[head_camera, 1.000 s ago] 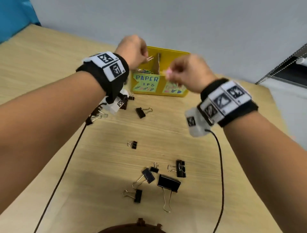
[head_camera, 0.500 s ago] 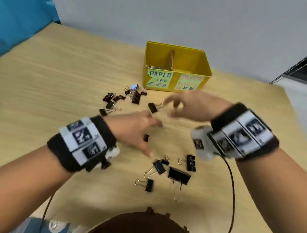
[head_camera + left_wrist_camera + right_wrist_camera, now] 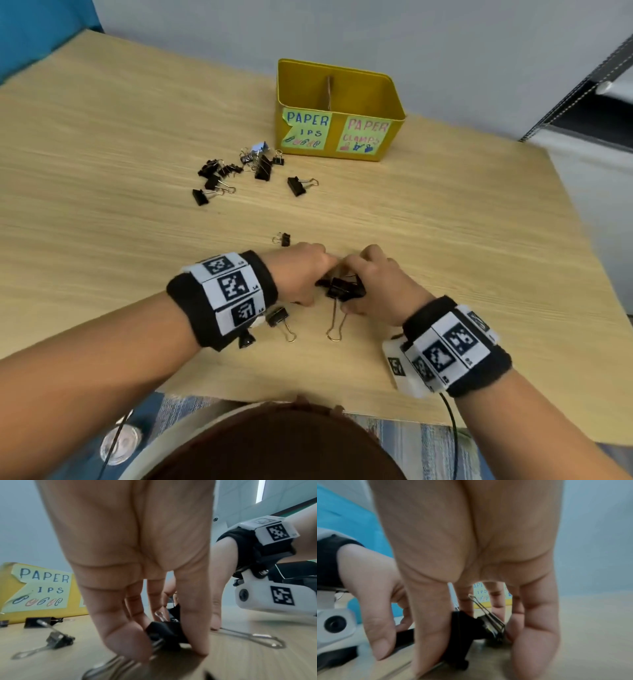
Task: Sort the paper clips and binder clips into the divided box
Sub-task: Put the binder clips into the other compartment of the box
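Note:
The yellow divided box [image 3: 390, 102] stands at the far side of the table. Its left half is labelled for paper clips and its right half for clamps, and its inside is hidden from here. Both hands are down on the near cluster of black binder clips. My left hand [image 3: 310, 279] pinches a black binder clip [image 3: 163, 630] between thumb and fingers. My right hand [image 3: 359, 284] curls round a large binder clip [image 3: 342, 289] whose wire handle [image 3: 337, 325] trails toward me. The right wrist view shows thumb and fingers round that black clip [image 3: 462, 626].
A pile of binder clips [image 3: 239, 168] lies left of the box, with a single clip [image 3: 298, 186] beside it. A small clip [image 3: 284, 238] sits just beyond my left hand, and another clip [image 3: 276, 317] lies by my left wrist. The table's near edge is close below my forearms.
Both hands came back from above the box to the near clips, dropped to the table and closed round binder clips. The head view tilted down.

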Tool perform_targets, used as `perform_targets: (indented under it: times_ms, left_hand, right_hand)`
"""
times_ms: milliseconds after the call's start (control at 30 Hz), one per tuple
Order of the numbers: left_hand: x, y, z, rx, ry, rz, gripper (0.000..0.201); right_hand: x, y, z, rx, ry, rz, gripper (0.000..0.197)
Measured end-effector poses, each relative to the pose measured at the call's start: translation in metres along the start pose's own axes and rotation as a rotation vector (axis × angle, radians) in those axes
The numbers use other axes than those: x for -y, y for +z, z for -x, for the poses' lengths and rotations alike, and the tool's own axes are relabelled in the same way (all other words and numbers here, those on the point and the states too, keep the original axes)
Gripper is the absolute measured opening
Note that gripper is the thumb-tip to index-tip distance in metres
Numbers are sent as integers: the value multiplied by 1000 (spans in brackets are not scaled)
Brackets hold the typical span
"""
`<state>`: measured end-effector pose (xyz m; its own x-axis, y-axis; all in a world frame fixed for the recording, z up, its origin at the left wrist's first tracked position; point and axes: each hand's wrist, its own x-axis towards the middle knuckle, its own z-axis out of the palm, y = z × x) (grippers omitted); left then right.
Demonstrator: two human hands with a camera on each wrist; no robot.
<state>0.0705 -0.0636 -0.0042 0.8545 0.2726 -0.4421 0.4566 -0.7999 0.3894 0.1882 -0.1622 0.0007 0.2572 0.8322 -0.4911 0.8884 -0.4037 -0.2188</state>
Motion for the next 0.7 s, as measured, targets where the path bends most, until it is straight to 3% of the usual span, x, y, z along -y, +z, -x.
perform_targets:
  times_ms: [100, 200, 367, 500, 700]
  left_hand:
    - [5, 2, -3, -30, -5, -9, 22]
    - [12, 0, -4, -69, 11, -14, 7]
    - [19, -9, -6, -119, 26, -73, 17]
    - [27, -19, -9, -154, 31, -25, 17]
    - [39, -48, -16, -240, 27, 130, 16]
  right_hand:
    - [-3, 2, -9, -37, -29, -34, 49]
    - [-4, 1, -17, -68, -55, -52, 47]
    - [-12, -13, -35, -108, -42, -62, 42]
    - [-23, -48, -58, -148, 45, -213, 36]
    - [-15, -146, -106, -561, 59, -422, 36]
